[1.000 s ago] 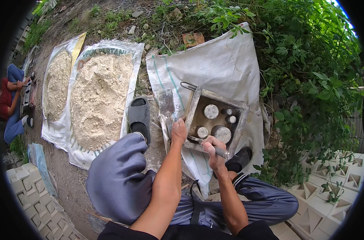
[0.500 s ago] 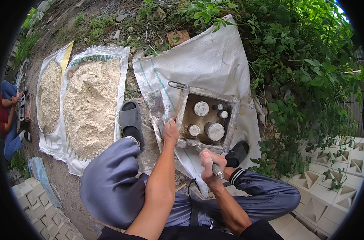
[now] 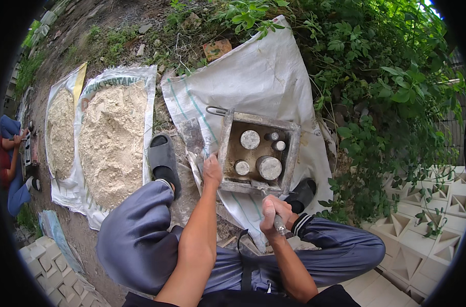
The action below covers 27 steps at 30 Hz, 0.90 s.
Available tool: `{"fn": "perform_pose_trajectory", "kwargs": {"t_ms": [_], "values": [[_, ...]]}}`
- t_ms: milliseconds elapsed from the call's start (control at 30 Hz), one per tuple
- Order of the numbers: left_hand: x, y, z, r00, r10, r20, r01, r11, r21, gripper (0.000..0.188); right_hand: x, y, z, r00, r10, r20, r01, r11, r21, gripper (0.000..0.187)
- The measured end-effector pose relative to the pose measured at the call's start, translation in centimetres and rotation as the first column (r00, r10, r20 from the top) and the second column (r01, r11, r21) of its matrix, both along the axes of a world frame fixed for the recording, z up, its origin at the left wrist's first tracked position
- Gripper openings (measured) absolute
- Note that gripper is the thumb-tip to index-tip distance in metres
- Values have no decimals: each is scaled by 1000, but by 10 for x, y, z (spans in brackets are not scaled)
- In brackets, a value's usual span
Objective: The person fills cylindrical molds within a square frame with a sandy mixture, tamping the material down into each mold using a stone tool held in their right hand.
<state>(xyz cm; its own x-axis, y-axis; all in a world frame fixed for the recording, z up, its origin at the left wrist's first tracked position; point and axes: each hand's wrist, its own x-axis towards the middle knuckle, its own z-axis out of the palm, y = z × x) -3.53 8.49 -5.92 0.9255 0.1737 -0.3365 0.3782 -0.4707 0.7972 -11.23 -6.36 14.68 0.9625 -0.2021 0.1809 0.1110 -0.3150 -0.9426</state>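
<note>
1. The person's right hand [image 3: 275, 213] grips a trowel [image 3: 279, 225] by its handle, the blade at the near wall of a square frame [image 3: 226, 138].
2. The left hand [image 3: 212, 171] is curled beside the frame's left wall; whether it holds anything cannot be told.
3. The frame lies on a white sack [image 3: 253, 82], five round cylinders [image 3: 269, 168] standing inside.

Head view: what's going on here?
A person sits over a square frame on a white sack, with five round pieces inside it. The right hand grips a tool whose far end is at the frame's near edge. The left hand is by its left side; its grip is unclear. Pale powder lies to the left.
</note>
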Motion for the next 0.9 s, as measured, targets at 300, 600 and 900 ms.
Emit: {"fn": "perform_pose_trajectory", "kwargs": {"t_ms": [300, 600, 900], "values": [[0, 11, -11, 999, -39, 25, 37, 998, 44, 40, -6, -30, 5, 997, 35, 75, -42, 995, 89, 29], [-2, 8, -24, 979, -184, 89, 152, 947, 283, 28, 13, -80, 27, 977, -207, -53, 203, 824, 528, 28], [-3, 18, -32, 974, -224, 35, 196, 909, 369, 31, 22, -64, 7, 786, -612, -81, 544, 624, 561, 46]]}}
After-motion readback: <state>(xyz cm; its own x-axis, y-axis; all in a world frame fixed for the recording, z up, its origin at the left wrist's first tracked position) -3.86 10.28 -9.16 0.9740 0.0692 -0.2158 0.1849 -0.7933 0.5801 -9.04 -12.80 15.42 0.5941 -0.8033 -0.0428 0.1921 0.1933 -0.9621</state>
